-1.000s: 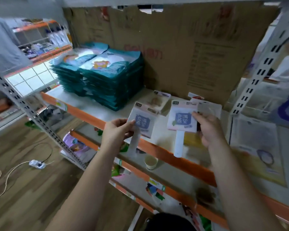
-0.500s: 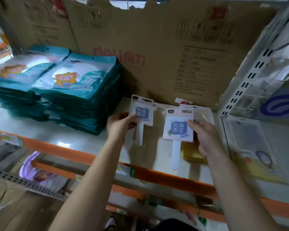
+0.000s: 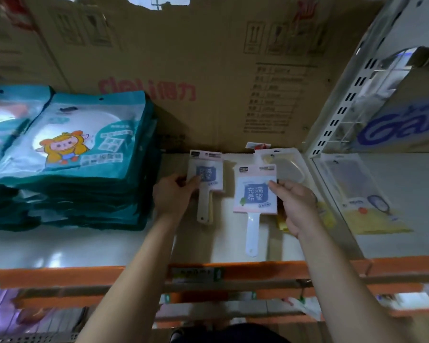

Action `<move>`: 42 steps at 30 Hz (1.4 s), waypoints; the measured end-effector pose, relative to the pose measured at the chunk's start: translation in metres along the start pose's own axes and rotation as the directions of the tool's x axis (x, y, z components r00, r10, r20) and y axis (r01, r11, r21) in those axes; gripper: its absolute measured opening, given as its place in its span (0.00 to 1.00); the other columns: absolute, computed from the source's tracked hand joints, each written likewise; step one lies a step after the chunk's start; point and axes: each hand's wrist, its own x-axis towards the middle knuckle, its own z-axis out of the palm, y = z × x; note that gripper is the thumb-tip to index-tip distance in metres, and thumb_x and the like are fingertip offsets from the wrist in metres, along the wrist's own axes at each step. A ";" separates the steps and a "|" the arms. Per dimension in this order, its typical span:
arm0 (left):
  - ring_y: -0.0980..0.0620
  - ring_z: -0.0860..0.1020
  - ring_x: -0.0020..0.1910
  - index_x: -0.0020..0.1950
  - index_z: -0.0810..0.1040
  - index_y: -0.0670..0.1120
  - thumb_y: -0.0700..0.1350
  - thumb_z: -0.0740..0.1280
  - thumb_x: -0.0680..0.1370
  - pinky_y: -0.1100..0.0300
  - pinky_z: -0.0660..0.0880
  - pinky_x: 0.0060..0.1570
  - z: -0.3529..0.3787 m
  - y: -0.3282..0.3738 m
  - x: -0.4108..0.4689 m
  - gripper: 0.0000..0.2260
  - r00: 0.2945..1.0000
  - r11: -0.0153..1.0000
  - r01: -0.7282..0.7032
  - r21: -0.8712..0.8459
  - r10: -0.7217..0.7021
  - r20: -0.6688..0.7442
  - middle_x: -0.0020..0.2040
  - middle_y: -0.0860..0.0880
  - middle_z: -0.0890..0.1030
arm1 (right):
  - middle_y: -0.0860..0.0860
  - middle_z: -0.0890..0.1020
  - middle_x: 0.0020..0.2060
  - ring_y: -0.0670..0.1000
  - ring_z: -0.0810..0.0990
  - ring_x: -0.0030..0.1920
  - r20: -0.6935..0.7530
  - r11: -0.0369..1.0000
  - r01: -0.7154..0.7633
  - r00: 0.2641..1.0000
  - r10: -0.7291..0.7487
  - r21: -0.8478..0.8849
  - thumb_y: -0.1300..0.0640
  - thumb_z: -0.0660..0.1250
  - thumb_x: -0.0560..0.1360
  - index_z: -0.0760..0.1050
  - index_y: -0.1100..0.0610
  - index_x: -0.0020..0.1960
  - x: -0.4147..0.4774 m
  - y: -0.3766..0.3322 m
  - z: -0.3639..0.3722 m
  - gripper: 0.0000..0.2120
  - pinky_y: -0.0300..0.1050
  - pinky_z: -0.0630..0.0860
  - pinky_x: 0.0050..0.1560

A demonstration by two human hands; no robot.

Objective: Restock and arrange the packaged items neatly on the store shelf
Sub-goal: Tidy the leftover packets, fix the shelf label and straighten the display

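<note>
Two paddle packs in hand, placing step. Left hand (image 3: 174, 194) grip pinches left paddle pack (image 3: 206, 173) near back of shelf (image 3: 97, 246), beside teal pouch stack (image 3: 84, 157). Right hand (image 3: 295, 206) grip pinches right paddle pack (image 3: 254, 191), nearer front edge. Next, likely: lay both flat, handles parallel.

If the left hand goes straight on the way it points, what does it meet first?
Probably the brown cardboard sheet backing the shelf: the left hand pinches a pink-and-white paddle-shaped pack whose top edge looks close to it, though depth is unclear.
</note>
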 end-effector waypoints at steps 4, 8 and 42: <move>0.61 0.78 0.33 0.43 0.82 0.48 0.58 0.67 0.76 0.70 0.66 0.34 0.004 -0.005 0.001 0.14 0.999 1.000 0.000 0.018 -0.001 0.038 0.36 0.55 0.82 | 0.53 0.86 0.41 0.50 0.86 0.42 -0.004 1.000 0.002 1.000 -0.002 0.008 0.58 0.68 0.77 0.80 0.58 0.48 -0.003 0.001 0.002 0.04 0.43 0.78 0.41; 0.58 0.79 0.33 0.40 0.82 0.48 0.59 0.66 0.76 0.65 0.71 0.35 0.005 -0.005 -0.001 0.15 0.999 0.999 -0.027 0.034 0.026 0.042 0.34 0.54 0.81 | 0.52 0.86 0.40 0.49 0.86 0.41 -0.014 1.000 0.001 1.000 -0.001 0.008 0.58 0.67 0.77 0.80 0.59 0.48 -0.006 0.000 0.003 0.05 0.39 0.78 0.36; 0.45 0.73 0.59 0.59 0.77 0.40 0.45 0.61 0.80 0.52 0.73 0.53 -0.045 -0.031 -0.064 0.12 0.918 0.850 -0.376 0.370 0.286 0.275 0.62 0.44 0.74 | 0.49 0.83 0.41 0.47 0.82 0.40 0.077 0.917 0.106 0.994 -0.082 -0.385 0.58 0.72 0.74 0.78 0.53 0.45 0.053 -0.021 0.100 0.03 0.38 0.77 0.33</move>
